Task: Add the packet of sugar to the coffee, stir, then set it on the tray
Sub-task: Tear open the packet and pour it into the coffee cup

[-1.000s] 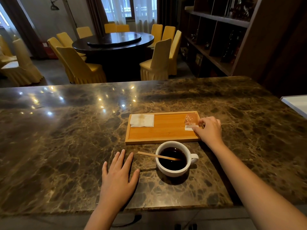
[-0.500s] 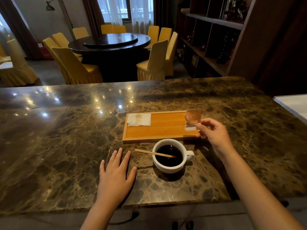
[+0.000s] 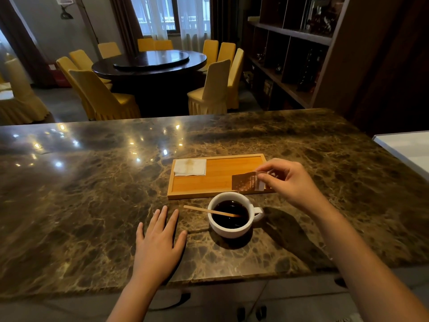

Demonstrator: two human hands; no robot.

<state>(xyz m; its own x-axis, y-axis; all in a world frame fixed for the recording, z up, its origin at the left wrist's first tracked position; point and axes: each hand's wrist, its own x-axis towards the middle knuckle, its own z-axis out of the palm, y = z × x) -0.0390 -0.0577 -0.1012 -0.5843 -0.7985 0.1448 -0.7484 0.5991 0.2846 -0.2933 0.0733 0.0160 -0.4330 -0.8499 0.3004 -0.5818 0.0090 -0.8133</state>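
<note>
A white cup (image 3: 232,230) of black coffee stands on the marble counter, handle to the right, with a wooden stir stick (image 3: 199,210) resting across its rim. Just behind it lies a wooden tray (image 3: 218,176). My right hand (image 3: 290,182) pinches a brown sugar packet (image 3: 245,181) by its white end, holding it tilted just above the cup's far rim. My left hand (image 3: 160,245) lies flat on the counter left of the cup, fingers spread, holding nothing.
A folded white napkin (image 3: 190,167) lies in the tray's far left corner. The marble counter (image 3: 81,194) spreads wide to the left. A white surface (image 3: 408,147) sits at the right edge. Yellow chairs and a round dark table stand beyond.
My right hand lifted the sugar packet off the tray's right end and carried it left and nearer, over the cup's far rim. My left hand stayed flat on the counter.
</note>
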